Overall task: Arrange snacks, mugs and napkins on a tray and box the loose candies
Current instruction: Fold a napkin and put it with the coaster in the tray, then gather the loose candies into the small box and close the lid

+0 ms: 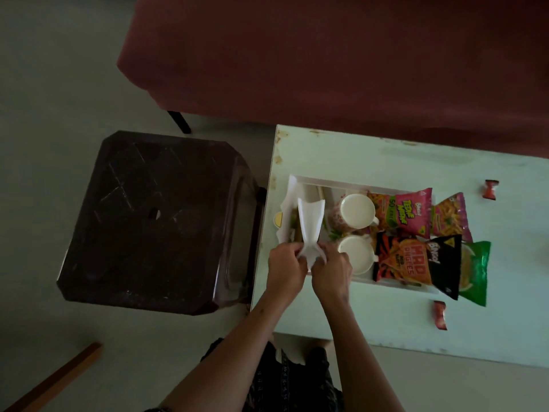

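A white napkin [310,224] is pinched at its near end between the left hand [286,267] and right hand [332,270], over the tray's [386,188] left end. To the right, two mugs [355,215] are seen in the tray, then packets reading "Tedhe Medhe" [401,215] and "Bingo! Mad Angles" [416,263]. Two red candies [439,315] are left loose on the table [386,156].

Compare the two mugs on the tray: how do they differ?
The far mug shows a patterned side and lies tilted toward the napkins; the near mug shows mostly its cream interior. The far mug sits beside the pink packet, the near mug beside the orange-black packet. Both are cream inside, with handles pointing toward the snacks.
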Available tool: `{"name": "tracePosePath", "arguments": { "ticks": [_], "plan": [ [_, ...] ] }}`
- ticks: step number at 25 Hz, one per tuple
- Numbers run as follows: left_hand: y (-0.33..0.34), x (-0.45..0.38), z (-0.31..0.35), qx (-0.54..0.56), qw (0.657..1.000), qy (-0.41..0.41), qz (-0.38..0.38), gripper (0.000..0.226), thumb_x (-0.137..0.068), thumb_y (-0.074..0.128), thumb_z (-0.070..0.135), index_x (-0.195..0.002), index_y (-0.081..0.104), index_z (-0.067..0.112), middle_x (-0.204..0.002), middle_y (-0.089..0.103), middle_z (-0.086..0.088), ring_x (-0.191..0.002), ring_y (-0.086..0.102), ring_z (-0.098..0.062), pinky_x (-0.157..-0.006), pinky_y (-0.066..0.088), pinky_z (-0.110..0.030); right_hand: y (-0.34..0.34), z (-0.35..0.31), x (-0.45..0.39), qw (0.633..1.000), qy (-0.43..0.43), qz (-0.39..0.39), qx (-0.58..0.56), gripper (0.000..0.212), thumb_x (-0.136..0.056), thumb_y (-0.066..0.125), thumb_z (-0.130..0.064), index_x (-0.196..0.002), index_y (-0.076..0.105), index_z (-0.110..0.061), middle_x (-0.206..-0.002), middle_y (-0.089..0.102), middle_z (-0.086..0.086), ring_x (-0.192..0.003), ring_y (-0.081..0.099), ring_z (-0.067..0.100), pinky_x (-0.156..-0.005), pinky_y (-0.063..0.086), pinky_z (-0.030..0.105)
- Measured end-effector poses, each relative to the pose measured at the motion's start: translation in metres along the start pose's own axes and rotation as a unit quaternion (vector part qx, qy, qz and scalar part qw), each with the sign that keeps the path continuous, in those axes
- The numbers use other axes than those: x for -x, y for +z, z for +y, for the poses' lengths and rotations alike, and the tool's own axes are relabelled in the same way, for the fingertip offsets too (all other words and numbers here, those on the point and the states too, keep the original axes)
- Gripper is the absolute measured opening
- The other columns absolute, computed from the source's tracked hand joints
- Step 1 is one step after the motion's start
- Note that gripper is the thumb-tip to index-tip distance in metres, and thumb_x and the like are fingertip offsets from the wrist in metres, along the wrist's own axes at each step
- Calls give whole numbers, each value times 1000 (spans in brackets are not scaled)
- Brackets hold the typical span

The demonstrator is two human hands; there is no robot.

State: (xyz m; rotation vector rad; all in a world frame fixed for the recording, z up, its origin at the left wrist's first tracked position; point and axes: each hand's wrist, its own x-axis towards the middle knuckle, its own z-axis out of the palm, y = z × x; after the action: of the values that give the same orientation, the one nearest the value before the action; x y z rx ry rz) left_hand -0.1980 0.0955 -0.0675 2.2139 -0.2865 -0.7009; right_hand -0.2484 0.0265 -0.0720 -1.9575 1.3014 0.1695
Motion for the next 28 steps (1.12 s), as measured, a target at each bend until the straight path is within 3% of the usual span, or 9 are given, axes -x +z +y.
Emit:
{"name": "tracePosePath", "arguments": {
  "ticks": [4,8,10,13,16,20,23,25,28],
  "plan": [
    [8,-4,-2,-24,1000,-12,5,18,-82,64,10,-98,69,6,-92,74,-10,-79,69,-21,-74,57,-28,8,3,0,999,34,12,-24,36,-87,49,2,-121,54,-8,-110,57,18,-97,55,33,-79,46,36],
    [16,-4,-6,9,997,-75,18,18,-74,72,9,-92,70,8,-89,74,-8,-80,68,-20,-67,51,-20,19,8,-1,995,68,32,-72,14,-83,55,2,-93,53,-6,-93,62,12,-81,55,26,-66,38,31],
    [19,-5,-10,12,995,-94,25,18,-74,72,6,-92,70,6,-90,73,-10,-83,68,-20,-67,49,-19,23,13,-3,995,63,44,-59,11,-82,57,3,-88,61,-6,-87,67,12,-79,60,27,-64,42,31],
    [22,-7,-17,33,991,-122,35,17,-75,70,3,-91,71,4,-92,73,-12,-81,66,-17,-67,47,-17,29,19,-4,999,10,44,-3,20,-84,58,4,-98,70,-2,-97,69,16,-83,64,28,-71,50,33],
    [26,-10,-25,40,989,-136,37,16,-74,70,2,-90,71,5,-90,73,-12,-73,60,-11,-61,42,-10,35,26,-1,997,-41,20,58,31,-82,59,9,-110,67,-1,-115,61,17,-96,62,30,-80,50,32],
    [30,-10,-31,43,988,-145,42,15,-74,70,1,-88,71,6,-89,73,-11,-71,59,-11,-58,40,-7,33,32,-1,995,-68,-23,75,40,-84,54,10,-120,62,-7,-119,63,16,-103,62,32,-85,50,37],
    [32,-5,-34,35,985,-158,59,14,-76,67,2,-89,71,6,-91,73,-9,-73,59,-11,-55,35,-3,21,38,6,992,-98,-39,71,31,-89,55,-4,-118,61,-12,-119,64,11,-100,64,30,-82,53,38],
    [37,3,-36,12,983,-164,77,13,-80,63,8,-91,69,7,-93,72,-9,-79,62,-15,-62,39,-11,6,50,13,992,-113,-39,48,24,-91,55,-16,-114,62,-17,-117,66,4,-95,67,24,-81,55,37],
    [47,22,-40,58,970,-201,125,14,-84,59,15,-94,67,9,-95,72,-11,-79,64,-17,-74,50,-26,-28,91,14,994,-102,-49,0,14,-90,55,-30,-95,67,-25,-95,73,-4,-76,68,12,-69,56,32]
  ]
}}
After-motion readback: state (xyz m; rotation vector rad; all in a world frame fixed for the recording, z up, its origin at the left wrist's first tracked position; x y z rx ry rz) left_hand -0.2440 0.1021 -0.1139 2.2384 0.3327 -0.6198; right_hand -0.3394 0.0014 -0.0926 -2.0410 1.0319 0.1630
